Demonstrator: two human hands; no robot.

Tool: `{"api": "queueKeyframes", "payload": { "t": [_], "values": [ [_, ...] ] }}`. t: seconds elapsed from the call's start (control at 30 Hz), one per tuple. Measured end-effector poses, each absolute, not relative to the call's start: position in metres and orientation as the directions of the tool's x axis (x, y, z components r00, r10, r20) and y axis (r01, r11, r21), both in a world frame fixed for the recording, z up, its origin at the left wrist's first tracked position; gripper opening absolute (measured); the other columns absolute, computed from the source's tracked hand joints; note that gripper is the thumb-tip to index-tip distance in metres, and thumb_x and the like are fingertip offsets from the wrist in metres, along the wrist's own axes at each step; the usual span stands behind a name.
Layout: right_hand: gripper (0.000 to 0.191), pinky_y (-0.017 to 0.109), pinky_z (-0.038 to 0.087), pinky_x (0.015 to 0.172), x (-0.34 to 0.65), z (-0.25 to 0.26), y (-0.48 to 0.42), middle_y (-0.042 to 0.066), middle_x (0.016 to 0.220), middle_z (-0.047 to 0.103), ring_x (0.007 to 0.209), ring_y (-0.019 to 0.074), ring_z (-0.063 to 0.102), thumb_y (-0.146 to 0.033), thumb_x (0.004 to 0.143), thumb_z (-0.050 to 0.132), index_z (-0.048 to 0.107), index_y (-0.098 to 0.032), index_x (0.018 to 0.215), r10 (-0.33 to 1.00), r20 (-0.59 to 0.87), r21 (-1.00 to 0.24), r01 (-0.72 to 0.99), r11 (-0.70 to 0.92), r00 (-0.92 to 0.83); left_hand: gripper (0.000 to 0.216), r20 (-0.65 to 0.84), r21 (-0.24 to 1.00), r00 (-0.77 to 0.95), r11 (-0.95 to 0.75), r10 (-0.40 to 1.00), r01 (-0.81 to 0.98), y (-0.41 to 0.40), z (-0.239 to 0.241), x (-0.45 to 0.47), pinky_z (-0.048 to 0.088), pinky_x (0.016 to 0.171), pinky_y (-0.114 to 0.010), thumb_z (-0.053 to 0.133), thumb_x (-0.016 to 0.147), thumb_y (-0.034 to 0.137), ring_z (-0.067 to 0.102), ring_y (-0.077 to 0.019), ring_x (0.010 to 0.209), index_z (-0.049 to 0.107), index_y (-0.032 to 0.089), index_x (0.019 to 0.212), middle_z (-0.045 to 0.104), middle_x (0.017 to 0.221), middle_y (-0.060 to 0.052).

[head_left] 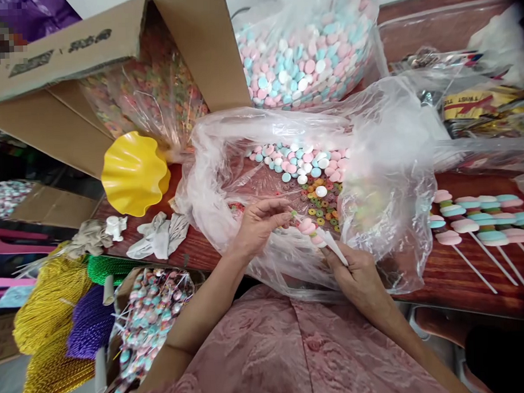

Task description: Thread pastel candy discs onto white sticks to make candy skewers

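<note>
My right hand (357, 273) is closed around white sticks (336, 249). Pink candy discs (308, 226) are threaded on one stick, with a small yellow-green piece between them. At the stick's far end, the fingertips of my left hand (265, 219) pinch a small green candy ring (294, 213). Below both hands lies a clear plastic bag (251, 125), spread open on the table. Loose pink, blue and white discs (303, 158) lie inside it, beside small coloured rings (320, 209).
Finished-looking candy sticks (488, 220) lie at the right. A yellow wavy bowl (134, 172) stands left by a cardboard box (70, 111). A big bag of discs (304, 63) is behind. Bead strands (46, 307) and a filled box (158, 315) sit below left.
</note>
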State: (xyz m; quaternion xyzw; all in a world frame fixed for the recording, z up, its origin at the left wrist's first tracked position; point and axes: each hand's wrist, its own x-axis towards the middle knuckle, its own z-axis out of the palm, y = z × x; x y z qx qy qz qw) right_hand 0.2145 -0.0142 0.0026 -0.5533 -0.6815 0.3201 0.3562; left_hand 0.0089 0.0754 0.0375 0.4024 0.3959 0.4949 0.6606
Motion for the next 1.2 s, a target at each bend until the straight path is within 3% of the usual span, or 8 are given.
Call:
{"api": "queueKeyframes", "payload": {
  "t": [0.1, 0.23, 0.5, 0.6, 0.7, 0.8, 0.97, 1.2],
  "values": [
    [0.026, 0.024, 0.037, 0.052, 0.214, 0.005, -0.014, -0.003, 0.060, 0.055, 0.052, 0.0132, 0.049, -0.022, 0.093, 0.048, 0.074, -0.018, 0.092, 0.978, 0.111, -0.807, 0.558, 0.192, -0.176, 0.031, -0.073, 0.948, 0.174, 0.122, 0.982, -0.295, 0.069, 0.033, 0.008, 0.057, 0.064, -0.024, 0.091, 0.063, 0.029, 0.067, -0.0111, 0.071, 0.078, 0.020, 0.089, 0.075, 0.082, -0.001],
    [0.025, 0.024, 0.039, 0.054, 0.213, 0.001, -0.017, -0.002, 0.061, 0.056, 0.052, 0.0126, 0.049, -0.024, 0.094, 0.050, 0.072, -0.018, 0.082, 0.984, 0.159, -0.826, 0.535, 0.178, -0.083, 0.035, -0.033, 0.960, 0.210, 0.089, 0.977, -0.265, 0.069, 0.029, 0.009, 0.057, 0.072, -0.025, 0.092, 0.061, 0.025, 0.068, -0.0116, 0.076, 0.078, 0.019, 0.093, 0.074, 0.082, 0.000],
    [0.033, 0.023, 0.034, 0.049, 0.207, -0.005, -0.016, -0.004, 0.056, 0.043, 0.049, 0.0100, 0.039, -0.032, 0.098, 0.053, 0.062, -0.019, 0.069, 0.983, 0.184, -0.908, 0.383, 0.168, 0.005, 0.039, -0.196, 0.834, 0.195, 0.268, 0.961, -0.483, 0.073, 0.034, 0.012, 0.050, 0.055, -0.021, 0.091, 0.060, 0.024, 0.069, -0.0123, 0.065, 0.076, 0.020, 0.096, 0.074, 0.076, 0.001],
    [0.035, 0.023, 0.034, 0.051, 0.209, -0.005, -0.016, -0.004, 0.058, 0.047, 0.051, 0.0095, 0.041, -0.027, 0.096, 0.054, 0.053, -0.019, 0.062, 0.979, 0.199, -0.898, 0.394, 0.197, -0.036, 0.041, -0.192, 0.833, 0.131, 0.232, 0.973, -0.503, 0.073, 0.035, 0.016, 0.051, 0.058, -0.020, 0.091, 0.056, 0.018, 0.065, -0.0084, 0.062, 0.077, 0.020, 0.094, 0.069, 0.070, 0.004],
    [0.026, 0.022, 0.033, 0.050, 0.211, -0.001, -0.015, -0.003, 0.060, 0.051, 0.051, 0.0101, 0.044, -0.020, 0.094, 0.051, 0.058, -0.018, 0.069, 0.973, 0.208, -0.871, 0.433, 0.231, -0.100, 0.037, -0.195, 0.835, 0.098, 0.217, 0.976, -0.505, 0.071, 0.034, 0.022, 0.054, 0.066, -0.020, 0.091, 0.053, 0.016, 0.064, -0.0070, 0.065, 0.078, 0.021, 0.088, 0.070, 0.070, 0.005],
    [0.022, 0.023, 0.032, 0.049, 0.212, 0.002, -0.014, -0.003, 0.059, 0.052, 0.050, 0.0101, 0.043, -0.017, 0.091, 0.048, 0.061, -0.018, 0.072, 0.975, 0.185, -0.849, 0.480, 0.222, -0.124, 0.031, -0.148, 0.878, 0.066, 0.162, 0.987, -0.449, 0.066, 0.032, 0.028, 0.054, 0.069, -0.019, 0.090, 0.056, 0.014, 0.066, -0.0074, 0.069, 0.079, 0.022, 0.083, 0.072, 0.073, 0.003],
    [0.024, 0.023, 0.030, 0.050, 0.216, -0.001, -0.016, -0.004, 0.059, 0.050, 0.050, 0.0097, 0.040, -0.018, 0.091, 0.048, 0.058, -0.018, 0.070, 0.983, 0.153, -0.843, 0.505, 0.185, -0.104, 0.024, 0.075, 0.962, 0.003, -0.072, 0.997, -0.264, 0.064, 0.028, 0.029, 0.055, 0.070, -0.020, 0.089, 0.060, 0.015, 0.066, -0.0089, 0.074, 0.079, 0.021, 0.081, 0.071, 0.077, 0.003],
    [0.037, 0.024, 0.029, 0.052, 0.219, -0.005, -0.016, -0.004, 0.059, 0.038, 0.053, 0.0101, 0.034, -0.033, 0.098, 0.050, 0.051, -0.019, 0.063, 0.993, 0.067, -0.911, 0.401, 0.099, -0.093, 0.020, 0.139, 0.984, 0.070, -0.130, 0.988, -0.121, 0.081, 0.034, 0.024, 0.053, 0.066, -0.019, 0.083, 0.068, 0.015, 0.064, -0.0085, 0.072, 0.079, 0.021, 0.087, 0.069, 0.079, 0.001]
  ]
}}
